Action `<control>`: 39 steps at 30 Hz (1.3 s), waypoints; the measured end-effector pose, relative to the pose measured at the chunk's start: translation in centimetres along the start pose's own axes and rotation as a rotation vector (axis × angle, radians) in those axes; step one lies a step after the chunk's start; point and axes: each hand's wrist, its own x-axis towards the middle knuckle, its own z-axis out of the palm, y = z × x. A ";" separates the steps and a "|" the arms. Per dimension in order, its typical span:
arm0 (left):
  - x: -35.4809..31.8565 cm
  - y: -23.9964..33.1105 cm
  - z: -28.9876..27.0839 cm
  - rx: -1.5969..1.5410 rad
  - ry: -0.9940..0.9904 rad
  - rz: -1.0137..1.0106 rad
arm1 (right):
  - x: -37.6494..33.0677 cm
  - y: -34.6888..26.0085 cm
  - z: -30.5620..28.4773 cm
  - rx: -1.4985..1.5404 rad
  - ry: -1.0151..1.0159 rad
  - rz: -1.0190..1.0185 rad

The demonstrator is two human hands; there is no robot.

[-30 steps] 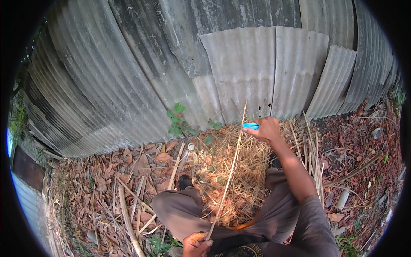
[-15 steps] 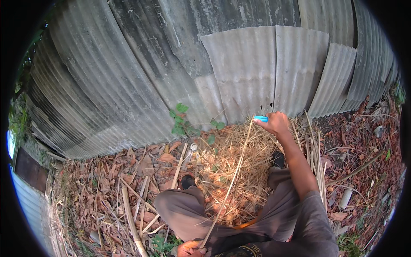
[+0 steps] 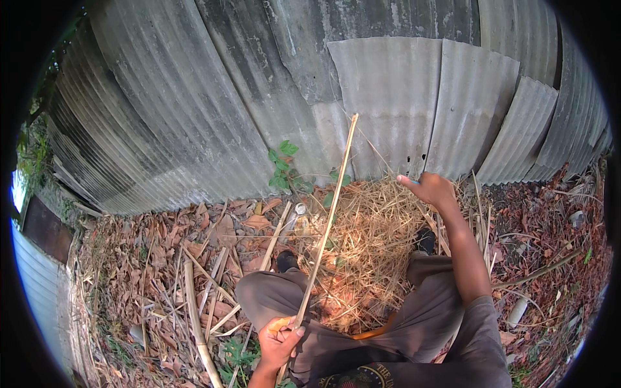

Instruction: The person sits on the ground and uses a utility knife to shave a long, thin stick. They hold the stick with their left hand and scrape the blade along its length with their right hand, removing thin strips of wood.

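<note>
Left hand (image 3: pixel 280 343) was clamped on the strip (image 3: pixel 326 223) near its low end at 6 o'clock, probably to steady it with the rest poking toward 1, while the right hand (image 3: pixel 435 190) at 3 was curled round some mostly hidden blue thing (image 3: pixel 414 182).

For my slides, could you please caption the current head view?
Left hand holding a long pale strip, right hand apart, by corrugated sheets.
</note>
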 end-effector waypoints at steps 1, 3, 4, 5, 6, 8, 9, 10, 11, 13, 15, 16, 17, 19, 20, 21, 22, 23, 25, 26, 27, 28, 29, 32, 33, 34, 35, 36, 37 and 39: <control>1.9 0.1 1.1 -0.009 -0.001 0.013 | -1.5 -1.2 0.2 -0.130 -0.085 -0.087; 5.8 0.0 2.9 0.018 -0.026 0.083 | -3.2 -1.7 1.5 -0.315 -0.276 -0.219; 7.8 -0.3 3.8 0.052 -0.042 0.139 | -3.6 -1.6 2.2 -0.300 -0.250 -0.212; 9.7 -0.2 4.8 0.031 -0.073 0.157 | -3.7 -1.4 3.1 -0.284 -0.227 -0.203; 11.5 -0.2 5.7 0.010 -0.102 0.172 | -3.7 -1.3 3.9 -0.267 -0.206 -0.197; 14.0 0.0 7.2 0.012 -0.120 0.192 | -3.5 -1.8 4.7 -0.205 -0.161 -0.206; 15.1 0.1 8.1 0.034 -0.113 0.199 | -3.1 -2.0 4.9 -0.176 -0.135 -0.214; 15.8 0.2 8.7 0.055 -0.105 0.207 | -3.0 -1.9 4.9 -0.132 -0.170 -0.255; 16.0 0.3 8.9 0.063 -0.089 0.203 | -2.9 -1.9 4.9 -0.056 -0.159 -0.331; 16.1 -0.3 9.1 0.069 -0.063 0.182 | -4.2 -3.1 3.6 0.086 -0.148 -0.472; 16.0 -0.7 9.2 0.023 -0.066 0.154 | -5.1 -4.0 4.8 0.248 0.046 -0.590; 16.0 -0.8 9.2 0.019 -0.066 0.164 | -5.5 -4.5 5.2 0.327 0.139 -0.646; 15.7 -0.9 8.9 0.026 -0.053 0.167 | -6.0 -5.3 5.7 0.312 0.187 -0.722; 15.5 -0.9 8.9 0.018 -0.050 0.161 | -7.3 -6.7 6.2 0.286 0.286 -0.874; 15.6 -1.0 9.0 0.014 -0.046 0.152 | -7.4 -6.8 7.1 0.203 0.345 -0.844; 15.6 -1.1 9.0 0.009 -0.041 0.156 | -7.5 -7.2 7.1 0.186 0.354 -0.838; 15.5 -1.2 8.7 -0.005 -0.053 0.137 | -7.6 -7.5 6.9 0.169 0.364 -0.832; 15.2 -1.5 8.6 -0.020 -0.059 0.134 | -7.7 -7.8 6.8 0.150 0.374 -0.826; 15.0 -1.4 8.6 -0.051 -0.083 0.144 | -7.5 -8.0 7.1 0.156 0.374 -0.826; 14.9 -1.3 8.7 -0.056 -0.072 0.126 | -7.7 -8.0 7.3 0.146 0.361 -0.823; 14.8 -1.0 8.9 -0.058 -0.058 0.109 | -7.7 -8.1 7.4 0.140 0.347 -0.823; 14.7 -0.9 9.0 -0.060 -0.045 0.092 | -7.6 -8.2 7.5 0.137 0.358 -0.830; 14.8 -1.1 8.8 -0.057 -0.061 0.094 | -7.5 -8.2 7.5 0.134 0.368 -0.837; 14.7 -1.6 8.5 -0.055 -0.104 0.065 | -6.4 -8.0 7.6 0.133 0.449 -0.775; 14.4 -1.4 8.7 -0.061 -0.112 0.034 | -5.8 -7.8 7.4 0.134 0.484 -0.739; 14.2 -1.4 8.8 -0.067 -0.119 0.003 | -5.0 -7.3 6.8 0.049 0.473 -0.605; 14.1 -1.5 9.0 -0.075 -0.120 -0.003 | -4.0 -6.7 6.4 0.113 0.487 -0.539; 13.9 -1.5 9.1 -0.085 -0.116 0.000 | -4.0 -6.9 6.4 0.092 0.470 -0.525; 13.7 -1.6 9.2 -0.095 -0.112 0.002 | -4.2 -7.1 6.5 0.070 0.452 -0.511; 13.6 -1.8 9.1 -0.103 -0.096 0.050 | -6.3 -7.7 7.0 0.116 0.403 -0.679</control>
